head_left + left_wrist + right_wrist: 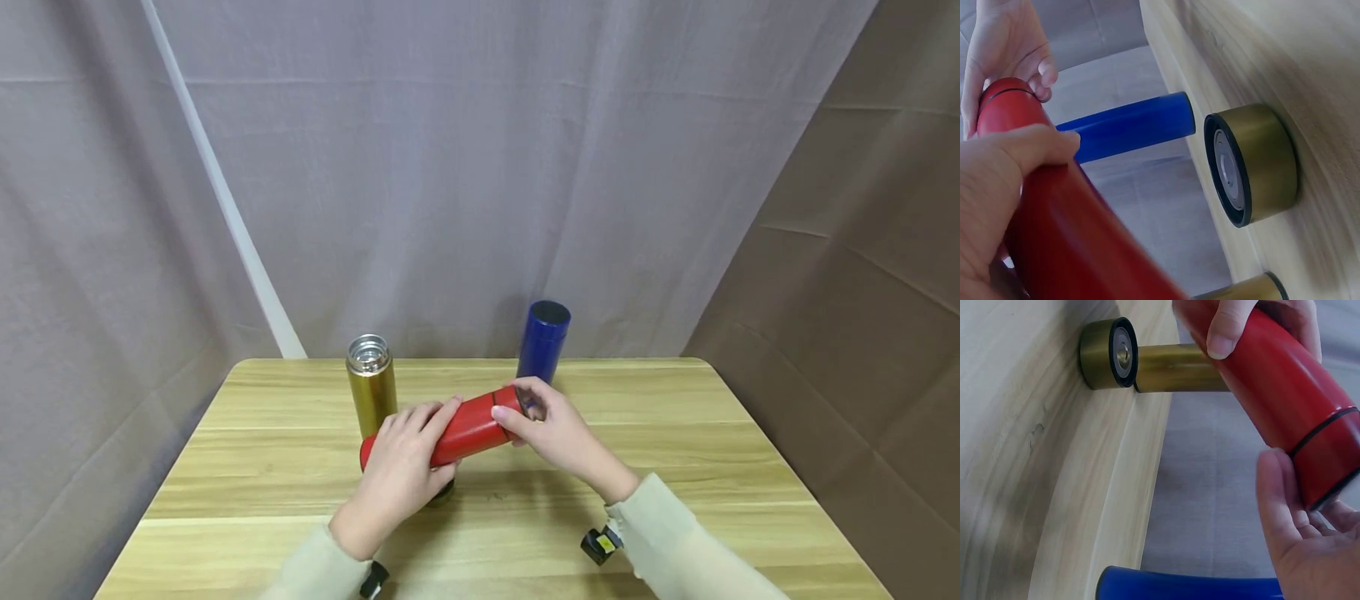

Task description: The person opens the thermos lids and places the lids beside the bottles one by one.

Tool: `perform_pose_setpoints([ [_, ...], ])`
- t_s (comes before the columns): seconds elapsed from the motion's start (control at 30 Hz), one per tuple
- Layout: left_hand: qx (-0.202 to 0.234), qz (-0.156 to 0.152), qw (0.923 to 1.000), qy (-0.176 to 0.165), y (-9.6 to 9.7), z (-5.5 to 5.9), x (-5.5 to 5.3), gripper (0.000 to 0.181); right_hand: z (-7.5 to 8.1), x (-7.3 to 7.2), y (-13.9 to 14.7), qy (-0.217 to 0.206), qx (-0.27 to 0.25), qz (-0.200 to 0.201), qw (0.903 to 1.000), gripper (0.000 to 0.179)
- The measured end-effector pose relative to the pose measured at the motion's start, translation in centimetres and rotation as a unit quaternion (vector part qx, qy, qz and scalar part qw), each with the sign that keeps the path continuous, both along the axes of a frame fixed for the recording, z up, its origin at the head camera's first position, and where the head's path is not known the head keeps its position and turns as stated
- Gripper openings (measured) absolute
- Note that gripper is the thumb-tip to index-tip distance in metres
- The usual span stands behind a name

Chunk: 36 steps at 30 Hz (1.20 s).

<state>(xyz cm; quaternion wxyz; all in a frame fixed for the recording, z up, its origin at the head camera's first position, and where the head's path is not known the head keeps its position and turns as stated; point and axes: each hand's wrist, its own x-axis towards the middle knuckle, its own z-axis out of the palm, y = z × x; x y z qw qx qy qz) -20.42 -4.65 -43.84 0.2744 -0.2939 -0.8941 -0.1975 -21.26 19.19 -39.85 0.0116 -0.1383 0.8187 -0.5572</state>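
A red thermos bottle [474,425] is held tilted above the table, its lid end higher and to the right. My left hand [405,458] grips the bottle's body, thumb underneath in the head view. At the other end, my right hand [551,425] holds the red lid [1329,453], which a dark seam separates from the body. Behind my left hand stands a gold thermos bottle [372,392] with its metal mouth uncovered. Its gold lid [1260,165] sits on the table below the red bottle, mostly hidden by my left hand in the head view.
A blue thermos bottle [543,340] with a dark top stands near the table's back edge, just beyond my right hand. The wooden table [712,467] extends to both sides. A grey curtain [450,183] hangs behind it.
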Motion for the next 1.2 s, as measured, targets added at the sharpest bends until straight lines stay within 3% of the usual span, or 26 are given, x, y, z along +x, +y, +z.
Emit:
perform_pose_setpoints([
  [0.07, 0.004, -0.003, 0.9999, -0.015, -0.1, 0.0, 0.1, 0.08, 0.1, 0.2, -0.2, 0.01, 0.006, -0.008, 0.9999, 0.046],
  [0.3, 0.044, -0.035, 0.9973, -0.046, -0.4, -0.1, 0.0, 0.081, 3.7, 2.9, -1.5, 0.047, 0.017, -0.005, 0.9987, 0.037],
  [0.37, 0.058, -0.047, 0.9961, -0.047, -0.5, -0.1, 0.0, 0.081, 4.1, 3.1, -1.6, 0.054, 0.014, 0.0, 0.9984, 0.036],
  [0.67, 0.068, -0.066, 0.9938, -0.058, -1.0, 0.3, -0.1, 0.08, 4.6, 3.4, -1.7, 0.055, 0.017, 0.01, 0.9983, 0.037],
  [1.03, 0.078, -0.096, 0.9833, -0.134, -1.4, 0.6, -0.1, 0.079, 4.0, 3.4, -1.5, 0.061, 0.036, 0.025, 0.9972, 0.037],
  [1.1, 0.087, -0.116, 0.9761, -0.162, -1.5, 0.7, -0.1, 0.079, 3.5, 3.2, -1.3, 0.08, 0.046, 0.034, 0.9951, 0.038],
  [1.2, 0.111, -0.164, 0.951, -0.238, -1.7, 0.6, 0.0, 0.077, 2.9, 2.8, -1.0, 0.142, 0.084, 0.064, 0.9842, 0.04],
])
